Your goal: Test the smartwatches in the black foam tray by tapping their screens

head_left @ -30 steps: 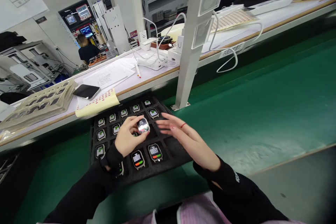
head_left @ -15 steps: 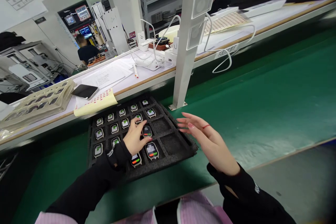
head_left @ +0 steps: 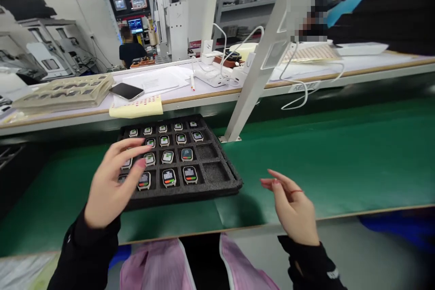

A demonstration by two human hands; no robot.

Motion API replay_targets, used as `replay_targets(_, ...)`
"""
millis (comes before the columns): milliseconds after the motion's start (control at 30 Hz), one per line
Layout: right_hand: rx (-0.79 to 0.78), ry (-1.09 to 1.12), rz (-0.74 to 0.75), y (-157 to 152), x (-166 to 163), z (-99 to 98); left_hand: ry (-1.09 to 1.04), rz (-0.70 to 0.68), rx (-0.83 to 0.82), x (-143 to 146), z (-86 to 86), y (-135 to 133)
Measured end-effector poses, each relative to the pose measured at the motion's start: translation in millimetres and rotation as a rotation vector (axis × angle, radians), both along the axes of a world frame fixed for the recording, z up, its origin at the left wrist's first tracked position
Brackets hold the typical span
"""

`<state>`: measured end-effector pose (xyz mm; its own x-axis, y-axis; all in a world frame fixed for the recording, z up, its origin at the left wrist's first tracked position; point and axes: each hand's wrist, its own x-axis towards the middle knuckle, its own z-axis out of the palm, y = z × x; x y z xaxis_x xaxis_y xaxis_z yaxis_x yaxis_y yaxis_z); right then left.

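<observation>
- Black foam formed the tray, which lay on the green counter in front of the person, and its left part was partly hidden behind the left hand.
- Watches sat inside the tray in rows, with their screens up; most of them lay to the right of the left hand, and some farther forward than its fingertips.
- Their long axis pointed roughly away from the body, while the rows ran across, from the side of the left hand toward the side of the right hand.
- Left was clearly the nearer hand: one front-row watch was just beside its thumb, but whether the fingers touched anything I could not tell.
- This left hand was well open, with its fingers stretched to the right and forward, the thumb apart from them, and it had hold of nothing that could be seen.
- The right hand was beyond the right edge of the tray, apart from it, above the counter; its fingers pointed to the left, loosely bent, with the thumb near them, and nothing was visible in its grasp.
- Farther forward than both hands, a white post stood behind the right side of the tray.
</observation>
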<state>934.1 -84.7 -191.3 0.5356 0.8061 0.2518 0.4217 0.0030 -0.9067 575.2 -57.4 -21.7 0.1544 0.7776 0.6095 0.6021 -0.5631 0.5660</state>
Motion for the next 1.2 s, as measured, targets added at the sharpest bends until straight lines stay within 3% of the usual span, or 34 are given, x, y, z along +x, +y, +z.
replay_targets(100, -0.172, -0.179, 0.067, -7, 13, -31.8, -0.289, 0.325, -0.041, -51, -68.2, -33)
replay_targets(167, -0.207, -0.300, 0.137, -9, 15, -51.7, -0.343, 0.484, -0.211, -80, -122.1, -57)
replay_targets(267, -0.127, -0.544, 0.079, -10, 8, -72.7, -0.238, 0.615, -0.315, -101, -190.7, -90)
replay_targets(367, -0.065, -0.656, -0.061, -11, -2, -81.3, 0.087, 0.665, -0.289, -99, -228.6, -107)
replay_targets(467, -0.073, -0.644, -0.110, -12, -6, -83.5, 0.367, 0.749, -0.265, -92, -238.9, -104)
replay_targets(633, -0.074, -0.630, -0.066, -14, -2, -85.9, 0.531, 0.822, -0.335, -99, -235.3, -86)
replay_targets(967, -0.175, -0.628, -0.117, -13, -6, -81.3, 0.556, 0.827, -0.341, -103, -232.7, -76)
replay_targets(1200, -0.028, -0.683, -0.101, -24, 2, -83.1, 0.480, 0.736, -0.273, -105, -229.7, -71)
